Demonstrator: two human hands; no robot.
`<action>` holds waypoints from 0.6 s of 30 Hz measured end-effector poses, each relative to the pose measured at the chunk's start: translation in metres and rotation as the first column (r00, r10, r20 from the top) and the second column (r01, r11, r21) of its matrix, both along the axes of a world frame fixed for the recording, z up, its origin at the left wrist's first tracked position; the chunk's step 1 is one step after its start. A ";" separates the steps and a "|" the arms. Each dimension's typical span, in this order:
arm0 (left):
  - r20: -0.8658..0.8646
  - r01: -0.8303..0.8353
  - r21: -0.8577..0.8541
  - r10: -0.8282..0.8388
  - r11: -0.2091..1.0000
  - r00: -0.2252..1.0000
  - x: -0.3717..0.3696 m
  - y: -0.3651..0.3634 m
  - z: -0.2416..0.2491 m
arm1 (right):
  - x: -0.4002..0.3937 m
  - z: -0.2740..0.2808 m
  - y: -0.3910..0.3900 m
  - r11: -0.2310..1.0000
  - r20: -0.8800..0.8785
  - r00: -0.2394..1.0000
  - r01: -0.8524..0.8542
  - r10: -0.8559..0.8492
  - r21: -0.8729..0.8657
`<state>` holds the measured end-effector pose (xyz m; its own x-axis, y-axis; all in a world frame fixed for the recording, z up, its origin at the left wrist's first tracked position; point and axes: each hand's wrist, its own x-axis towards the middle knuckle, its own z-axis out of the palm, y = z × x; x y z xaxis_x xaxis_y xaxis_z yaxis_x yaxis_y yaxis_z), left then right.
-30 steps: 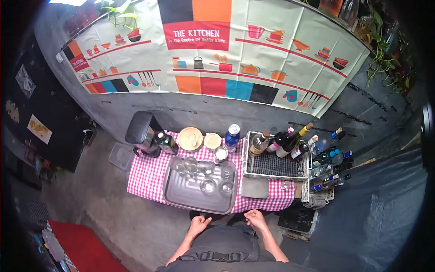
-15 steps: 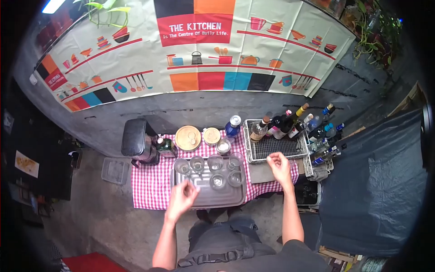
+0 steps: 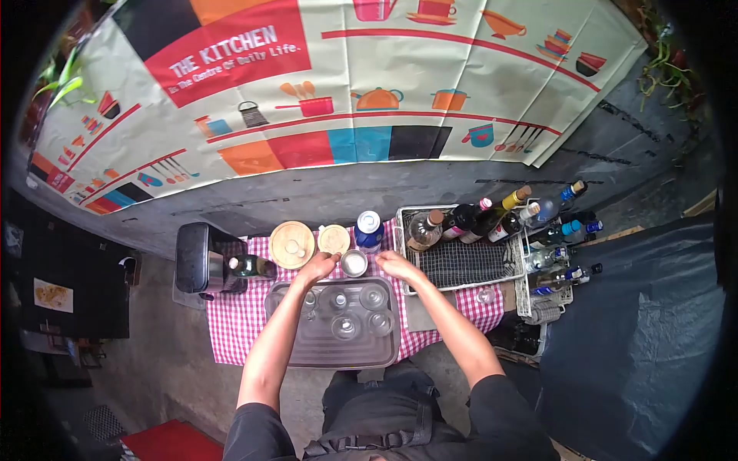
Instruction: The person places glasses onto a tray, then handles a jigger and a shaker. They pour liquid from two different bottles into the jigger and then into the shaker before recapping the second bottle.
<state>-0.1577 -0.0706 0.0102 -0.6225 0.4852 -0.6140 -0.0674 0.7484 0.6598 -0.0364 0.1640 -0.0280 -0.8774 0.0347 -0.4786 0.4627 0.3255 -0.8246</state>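
My left hand (image 3: 319, 266) reaches over the tray's back edge, next to the small round wooden-lidded jar (image 3: 334, 237). Its fingers are stretched forward and loosely bent, with no object visible in them. On the other side, my right hand (image 3: 398, 265) has its fingers pointing inward near the wire basket's left corner, also holding nothing I can see. Between the hands stands a small glass (image 3: 354, 263) with white contents; neither hand appears to touch it. Below them, a grey tray (image 3: 307, 349) holds several clear glasses (image 3: 346, 326), partly covered by my left forearm.
A white wire basket (image 3: 461, 284) holds several bottles (image 3: 424, 230); more bottles (image 3: 550, 257) stand to its right. Behind the hands are a blue bottle (image 3: 369, 230) and a wooden plate (image 3: 288, 250). A dark bottle (image 3: 254, 266) and black appliance (image 3: 201, 261) stand left. One glass (image 3: 486, 295) sits right.
Both my hands have moved forward and inward to either side of the small glass with white contents. A clear glass now shows at the right of the table. The view has shifted.
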 end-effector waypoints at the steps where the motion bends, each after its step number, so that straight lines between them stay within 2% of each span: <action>1: 0.043 -0.035 -0.046 0.037 0.998 0.998 0.000 0.003 -0.003 | -0.004 -0.009 -0.001 1.000 0.057 0.998 -0.019 0.018 0.025; 3: 0.129 -0.036 -0.066 0.044 0.997 0.991 0.000 0.008 -0.007 | -0.012 -0.027 -0.004 0.997 0.069 0.996 -0.054 0.058 -0.061; 4: 0.231 -0.118 -0.011 0.117 0.993 0.966 0.004 0.010 -0.005 | -0.015 -0.026 -0.007 0.987 0.067 0.993 -0.085 0.095 -0.137; 5: 0.331 -0.206 0.036 0.182 0.978 0.926 0.006 0.013 -0.002 | -0.016 -0.024 -0.010 0.986 0.073 0.992 -0.089 0.100 -0.141; 7: 0.361 -0.193 0.033 0.169 0.981 0.917 0.002 0.017 -0.009 | -0.018 -0.017 -0.015 0.929 0.348 0.936 0.169 -0.047 -0.329; 10: 0.403 -0.201 0.031 0.172 0.979 0.899 0.000 0.023 -0.017 | -0.026 -0.009 -0.015 0.890 0.416 0.910 0.181 0.010 -0.418; 12: 0.454 -0.282 -0.005 0.253 0.959 0.854 0.004 0.031 0.005 | -0.027 -0.008 -0.016 0.847 0.407 0.914 0.226 -0.013 -0.482; 16: 0.522 -0.321 0.050 0.249 0.946 0.815 -0.001 0.025 -0.017 | -0.026 -0.007 -0.016 0.746 0.394 0.919 0.281 -0.028 -0.603; 18: 0.563 -0.350 0.110 0.232 0.930 0.793 -0.003 0.023 -0.022 | -0.027 -0.013 -0.017 0.775 0.389 0.921 0.260 -0.020 -0.575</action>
